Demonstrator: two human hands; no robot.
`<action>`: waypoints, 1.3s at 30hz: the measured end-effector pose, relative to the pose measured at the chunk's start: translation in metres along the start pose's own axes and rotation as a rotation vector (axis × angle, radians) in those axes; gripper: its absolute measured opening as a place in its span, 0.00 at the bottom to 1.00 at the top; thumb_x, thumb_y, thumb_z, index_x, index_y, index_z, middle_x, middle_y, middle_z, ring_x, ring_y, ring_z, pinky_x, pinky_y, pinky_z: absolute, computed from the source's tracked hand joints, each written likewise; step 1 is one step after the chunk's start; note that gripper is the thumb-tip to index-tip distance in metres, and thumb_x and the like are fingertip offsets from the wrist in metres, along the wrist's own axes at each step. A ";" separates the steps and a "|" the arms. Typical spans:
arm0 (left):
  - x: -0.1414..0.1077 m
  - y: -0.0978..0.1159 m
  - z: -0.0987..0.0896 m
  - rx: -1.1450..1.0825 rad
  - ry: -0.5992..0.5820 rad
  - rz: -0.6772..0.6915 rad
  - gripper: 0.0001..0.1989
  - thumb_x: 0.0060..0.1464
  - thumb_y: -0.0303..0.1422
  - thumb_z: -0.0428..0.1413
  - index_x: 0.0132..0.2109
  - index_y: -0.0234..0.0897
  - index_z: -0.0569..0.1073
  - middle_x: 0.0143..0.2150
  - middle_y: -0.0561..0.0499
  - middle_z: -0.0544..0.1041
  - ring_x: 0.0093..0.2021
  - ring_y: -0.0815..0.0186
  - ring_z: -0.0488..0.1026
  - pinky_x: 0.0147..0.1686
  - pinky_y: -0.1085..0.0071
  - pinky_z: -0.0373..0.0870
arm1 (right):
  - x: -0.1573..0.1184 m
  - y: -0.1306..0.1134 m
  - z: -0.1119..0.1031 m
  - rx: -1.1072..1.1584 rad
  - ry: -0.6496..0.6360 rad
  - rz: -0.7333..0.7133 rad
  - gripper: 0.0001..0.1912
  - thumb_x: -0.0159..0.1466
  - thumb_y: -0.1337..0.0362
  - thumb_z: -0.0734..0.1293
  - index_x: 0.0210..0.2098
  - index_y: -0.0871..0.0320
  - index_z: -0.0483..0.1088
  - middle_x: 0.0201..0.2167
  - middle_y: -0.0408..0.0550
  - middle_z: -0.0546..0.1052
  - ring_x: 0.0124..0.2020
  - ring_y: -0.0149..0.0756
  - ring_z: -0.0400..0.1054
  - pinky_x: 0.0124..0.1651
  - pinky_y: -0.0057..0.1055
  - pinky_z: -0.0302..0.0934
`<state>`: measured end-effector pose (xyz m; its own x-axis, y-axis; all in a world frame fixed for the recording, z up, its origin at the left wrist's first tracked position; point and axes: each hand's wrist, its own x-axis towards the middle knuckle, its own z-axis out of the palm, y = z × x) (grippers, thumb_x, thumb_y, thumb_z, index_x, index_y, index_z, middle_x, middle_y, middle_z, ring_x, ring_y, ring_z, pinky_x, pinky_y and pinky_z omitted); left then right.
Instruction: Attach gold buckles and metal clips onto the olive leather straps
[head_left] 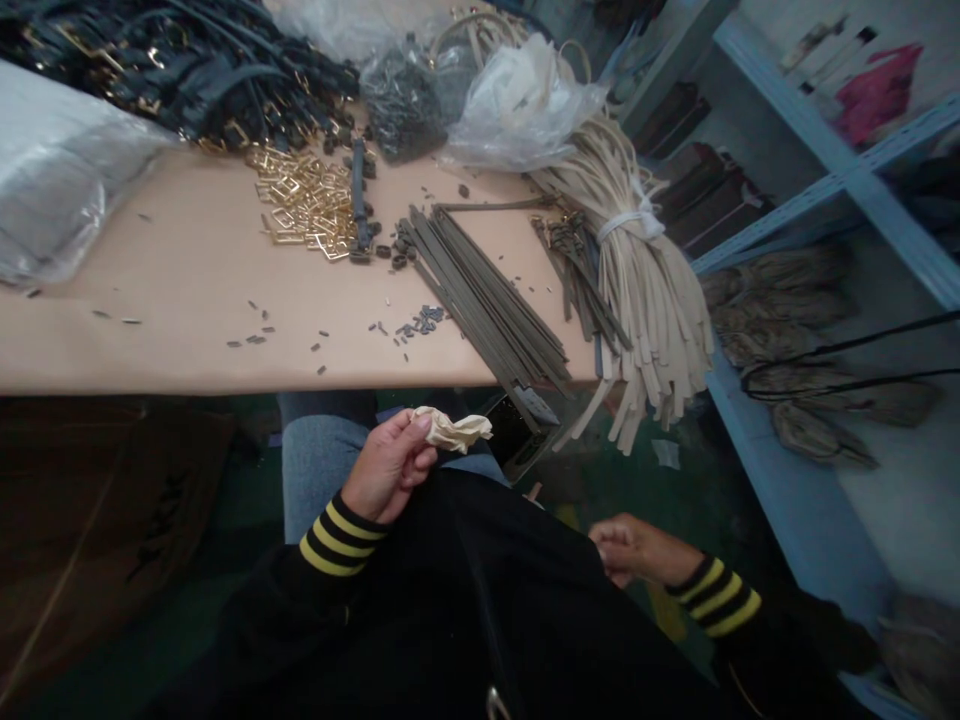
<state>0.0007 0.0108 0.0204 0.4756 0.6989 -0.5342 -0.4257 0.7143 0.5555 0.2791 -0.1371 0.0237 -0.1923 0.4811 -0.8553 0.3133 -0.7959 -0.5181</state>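
Observation:
My left hand point(386, 465) pinches a crumpled cream scrap point(454, 430), thin like tissue or cloth, above my lap just off the table's front edge. Lower down on the right, my right hand point(634, 550) is closed beside the edge of my black garment point(480, 570). Its fingertips are partly hidden, so what they hold, if anything, cannot be made out. On the table nearest my left hand lie a row of dark olive strips point(487, 290) overhanging the edge and a scatter of small dark pieces point(424, 322).
Gold-coloured buckles point(307, 205) form a pile behind, near black straps with buckles point(202, 90). Bundled beige straps point(652, 270) hang over the right corner. Plastic bags point(525, 100) sit at the back. A blue shelf frame point(855, 180) stands right, a cardboard box point(97, 520) below left.

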 end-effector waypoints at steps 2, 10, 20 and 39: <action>0.002 -0.001 0.002 0.045 0.012 -0.017 0.14 0.38 0.34 0.60 0.31 0.30 0.67 0.21 0.58 0.63 0.14 0.83 0.52 0.09 0.88 0.41 | 0.003 -0.016 -0.001 -0.011 0.187 -0.092 0.19 0.54 0.50 0.63 0.28 0.63 0.64 0.23 0.45 0.70 0.24 0.30 0.66 0.28 0.28 0.62; -0.006 -0.004 0.018 0.192 0.007 -0.017 0.15 0.38 0.36 0.60 0.28 0.32 0.65 0.19 0.58 0.63 0.14 0.82 0.52 0.09 0.87 0.43 | 0.048 -0.123 0.062 -0.608 0.603 -0.903 0.07 0.55 0.66 0.64 0.33 0.62 0.68 0.30 0.51 0.70 0.30 0.35 0.64 0.32 0.31 0.61; -0.001 -0.003 0.010 0.258 -0.066 -0.042 0.17 0.38 0.40 0.60 0.24 0.31 0.63 0.13 0.61 0.58 0.12 0.82 0.49 0.09 0.86 0.44 | 0.046 -0.117 0.068 -0.510 0.594 -0.898 0.06 0.58 0.68 0.59 0.27 0.61 0.67 0.23 0.46 0.70 0.25 0.30 0.63 0.30 0.27 0.57; 0.007 -0.002 0.001 0.571 0.118 0.285 0.18 0.41 0.44 0.56 0.22 0.34 0.62 0.15 0.59 0.60 0.16 0.78 0.53 0.14 0.81 0.50 | 0.061 -0.132 0.073 -0.463 0.564 -0.814 0.10 0.56 0.72 0.55 0.23 0.59 0.65 0.21 0.44 0.66 0.25 0.32 0.61 0.29 0.27 0.55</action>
<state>0.0062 0.0141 0.0163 0.3027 0.8808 -0.3642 -0.0308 0.3910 0.9199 0.1583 -0.0297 0.0401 -0.0838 0.9938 -0.0726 0.6276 -0.0039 -0.7785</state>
